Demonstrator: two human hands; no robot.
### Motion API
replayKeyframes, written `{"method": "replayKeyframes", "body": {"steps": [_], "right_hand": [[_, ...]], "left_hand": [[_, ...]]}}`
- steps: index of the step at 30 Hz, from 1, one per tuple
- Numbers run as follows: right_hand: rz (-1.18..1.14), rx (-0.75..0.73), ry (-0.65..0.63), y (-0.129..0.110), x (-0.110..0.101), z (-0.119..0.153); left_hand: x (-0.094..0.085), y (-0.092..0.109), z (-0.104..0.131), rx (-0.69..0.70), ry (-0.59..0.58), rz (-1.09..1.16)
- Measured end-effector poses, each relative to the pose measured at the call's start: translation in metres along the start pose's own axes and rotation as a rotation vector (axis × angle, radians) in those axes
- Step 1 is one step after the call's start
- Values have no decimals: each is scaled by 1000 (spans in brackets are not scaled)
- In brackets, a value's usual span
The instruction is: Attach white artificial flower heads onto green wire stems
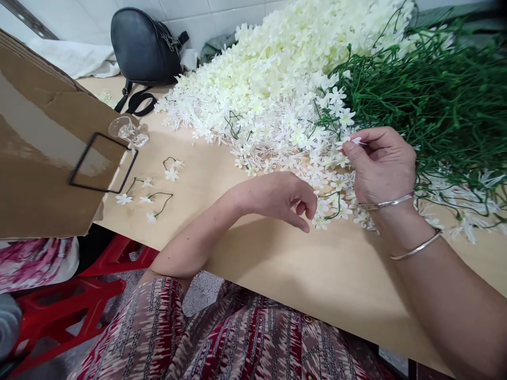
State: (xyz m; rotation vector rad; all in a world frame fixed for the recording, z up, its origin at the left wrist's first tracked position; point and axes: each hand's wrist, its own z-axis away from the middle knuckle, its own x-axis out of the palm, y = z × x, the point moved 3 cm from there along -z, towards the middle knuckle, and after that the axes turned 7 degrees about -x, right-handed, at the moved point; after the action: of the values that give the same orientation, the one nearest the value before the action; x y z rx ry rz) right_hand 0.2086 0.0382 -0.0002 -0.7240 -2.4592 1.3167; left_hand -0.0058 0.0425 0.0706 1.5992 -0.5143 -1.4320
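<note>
With right hand [385,164], pinching a white flower [358,140] at the edge of the blossom heap [273,68], beside green stems [439,95]; with left hand [283,198] half open, seemingly empty. Probably feather-light, soft, easily creased — best held near its centre.

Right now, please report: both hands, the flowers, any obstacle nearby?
Right hand pinching white flower. Left hand curled, contents unclear. Possible obstacle: green stems heaped beside right hand.

The right hand [382,163] pinches a white artificial blossom [357,141]; the left hand [281,198], loosely curled, is nearer the worktop's [336,269] front edge.
</note>
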Motion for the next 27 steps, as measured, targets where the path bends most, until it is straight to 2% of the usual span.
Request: {"method": "replayKeyframes", "body": {"steps": [4,6,10,16,18,20,24,27], "right_hand": [[16,9,-33,3,0,0],[42,5,-42,5,-1,0],[12,32,1,13,-2,0],[-100,57,55,23,1,-1],[-183,84,91,22,3,-1],[-267,116,93,16,4,-1],[-422,259,-79,-2,7,1],[-484,387,-198,-14,8,4]], "left_hand": [[10,-1,0,-135,-9,-280],[17,-5,-3,-172,-48,-344],[28,-13,-8,-207,-119,-358],[23,-11,-8,-117,-11,-232],[17,-12,-9,-89,45,-159],[7,-18,-10,-93,170,-68],[-10,-43,-12,-100,552,173],[-10,-61,-16,-85,641,355]]}}
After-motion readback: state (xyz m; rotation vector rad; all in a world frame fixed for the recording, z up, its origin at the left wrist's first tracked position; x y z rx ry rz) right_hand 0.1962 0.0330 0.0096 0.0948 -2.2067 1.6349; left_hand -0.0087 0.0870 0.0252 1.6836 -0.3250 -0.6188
